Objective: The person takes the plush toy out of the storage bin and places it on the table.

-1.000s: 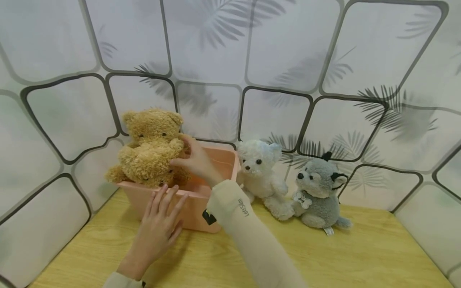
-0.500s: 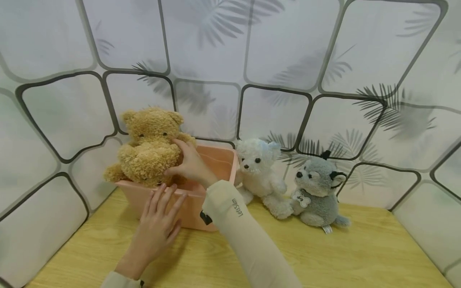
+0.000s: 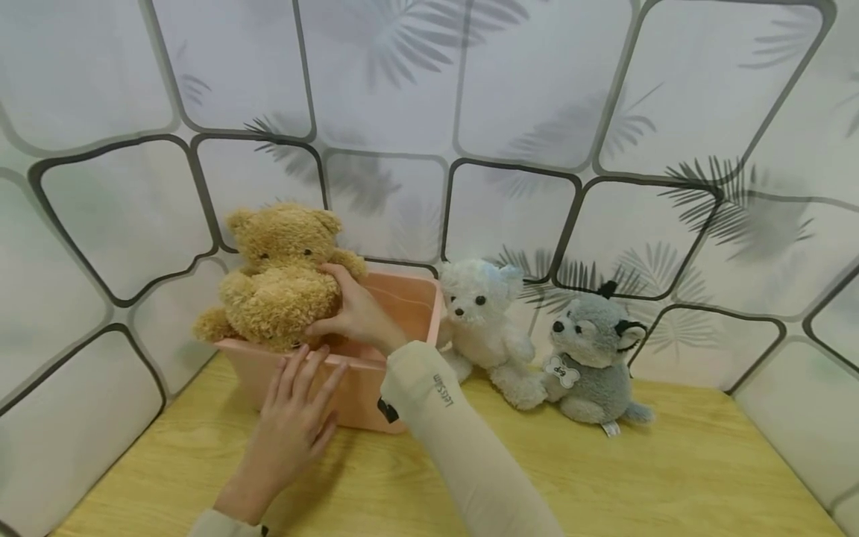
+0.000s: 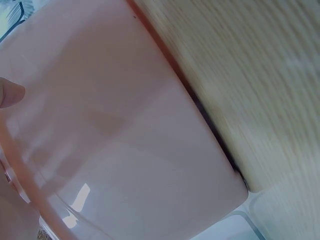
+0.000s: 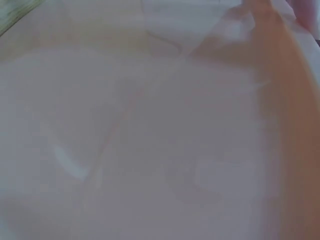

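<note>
In the head view, a shaggy golden-brown teddy bear (image 3: 285,231) sits facing me at the left of a pink plastic bin (image 3: 362,391). In front of it lies a matching brown teddy bear (image 3: 278,302), rump up, its head mostly hidden behind the rim. My right hand (image 3: 356,309) grips that front bear's right side, thumb low and index finger higher; its other fingers are hidden. My left hand (image 3: 295,418) rests with fairly straight fingers on the bin's front wall, fingertips at the rim. The left wrist view shows a thumb (image 4: 11,93) beside the bin wall (image 4: 115,125).
A white teddy bear (image 3: 483,328) sits against the bin's right end. Beside it is a grey husky plush (image 3: 593,365) with a bone-shaped tag. All stand on a wood-grain table (image 3: 604,477), with patterned walls (image 3: 523,216) behind and at both sides.
The front bear's head has tipped down into the bin, so its eyes are no longer plainly seen. My right hand has moved slightly left and down with it. The left hand stays put.
</note>
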The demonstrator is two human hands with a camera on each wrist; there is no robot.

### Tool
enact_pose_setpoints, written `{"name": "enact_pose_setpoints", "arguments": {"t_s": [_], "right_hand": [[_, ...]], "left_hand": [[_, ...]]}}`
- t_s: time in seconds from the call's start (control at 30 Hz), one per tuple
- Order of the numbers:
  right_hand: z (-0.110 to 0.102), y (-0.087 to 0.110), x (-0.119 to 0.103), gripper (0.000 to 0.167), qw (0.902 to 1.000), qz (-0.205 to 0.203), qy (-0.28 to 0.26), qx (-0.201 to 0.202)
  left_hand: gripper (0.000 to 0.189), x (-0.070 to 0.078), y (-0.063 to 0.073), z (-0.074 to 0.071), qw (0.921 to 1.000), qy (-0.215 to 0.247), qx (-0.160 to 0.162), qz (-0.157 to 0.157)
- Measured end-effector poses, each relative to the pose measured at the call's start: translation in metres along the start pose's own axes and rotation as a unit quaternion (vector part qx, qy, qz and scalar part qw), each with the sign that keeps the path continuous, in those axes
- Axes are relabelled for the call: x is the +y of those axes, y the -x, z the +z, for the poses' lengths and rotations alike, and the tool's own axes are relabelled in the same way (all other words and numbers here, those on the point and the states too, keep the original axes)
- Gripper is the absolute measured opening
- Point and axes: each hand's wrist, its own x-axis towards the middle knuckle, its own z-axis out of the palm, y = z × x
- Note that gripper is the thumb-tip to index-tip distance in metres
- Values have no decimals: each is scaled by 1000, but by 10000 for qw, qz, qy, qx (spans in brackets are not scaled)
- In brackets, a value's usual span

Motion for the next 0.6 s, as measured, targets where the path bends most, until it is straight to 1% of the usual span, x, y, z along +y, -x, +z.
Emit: {"name": "enact_pose_setpoints", "arguments": {"t_s": [0.07,0.2,0.27,0.5,0.6], "right_hand": [[0,0,0,93,9998,-43,161,-49],[0,0,1,89,9991,242,341,-46],[-1,0,1,87,9986,299,426,-17],[2,1,1,81,9994,61,334,32],[4,1,1,82,9994,3,346,93]], "left_hand": [[57,0,0,-1,10000,10,3,-3],[58,1,0,0,10000,-16,-16,6],[58,1,0,-1,10000,-11,-23,-7],[58,0,1,0,10000,11,-2,-14],[58,-1,1,0,10000,4,10,-4]]}}
